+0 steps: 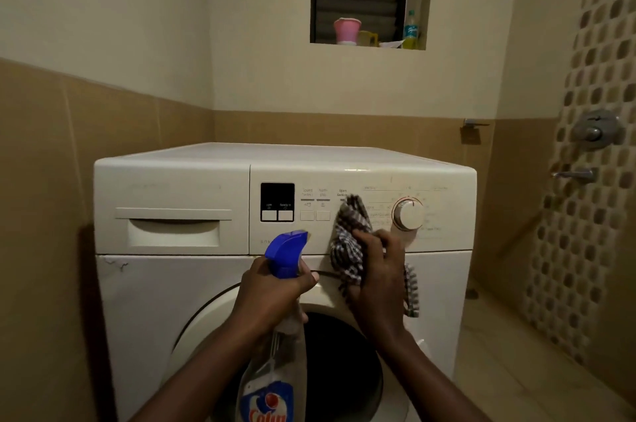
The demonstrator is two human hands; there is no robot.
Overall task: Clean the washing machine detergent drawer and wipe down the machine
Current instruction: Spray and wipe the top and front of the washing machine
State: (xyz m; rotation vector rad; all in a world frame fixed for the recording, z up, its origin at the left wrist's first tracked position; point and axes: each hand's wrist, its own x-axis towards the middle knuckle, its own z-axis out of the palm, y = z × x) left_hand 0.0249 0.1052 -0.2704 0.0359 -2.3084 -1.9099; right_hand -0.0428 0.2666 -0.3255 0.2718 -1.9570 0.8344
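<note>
left hand point(272, 290): curled round the neck of a spray bottle point(287, 253), finger at the trigger, the blue nozzle pointing at the control panel.
spray bottle: clear body with a red and blue label, hanging below the left hand in front of the round door point(344, 370).
right hand point(378, 277): just beside the left hand, fingers bunched on a checked cloth point(349, 249) and pressing it to the panel.
checked cloth: sticks up above the right hand's fingers to the start button label; a loose end hangs behind the wrist.
hands: close together but not touching, each clamped on its own thing.
washing machine point(172, 301): white front loader, straight ahead of both hands.
detergent drawer point(173, 228): pushed in flush, up and to the left of the left hand, well apart from it.
dial point(408, 214): white knob just above and right of the right hand, near the cloth.
display point(277, 202): dark panel right above the spray nozzle.
window ledge: high above both hands, with a pink cup point(347, 30) and a green bottle point(411, 29).
shower valve point(595, 128): on the tiled wall far to the right of the right hand.
</note>
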